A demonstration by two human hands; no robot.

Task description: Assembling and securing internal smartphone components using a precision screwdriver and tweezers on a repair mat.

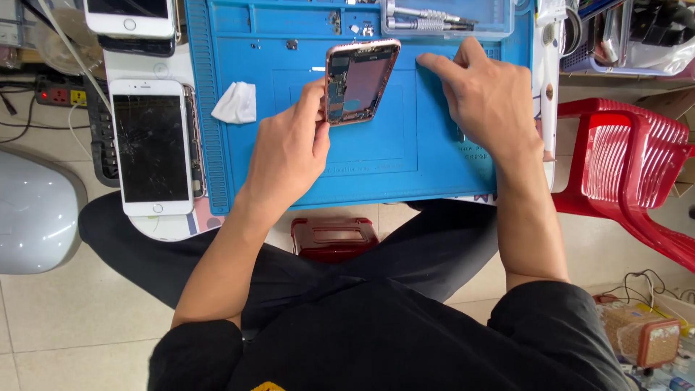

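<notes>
L hand (289, 148) pinches opened phone shell (360, 81) by its edges near mat (405, 156) far edge (stiff, light, fragile innards, so hold the frame), R hand (483, 98) empty, flat on mat

Cracked white phone (152, 148), white cloth (236, 103), red stool (628, 166).
</notes>
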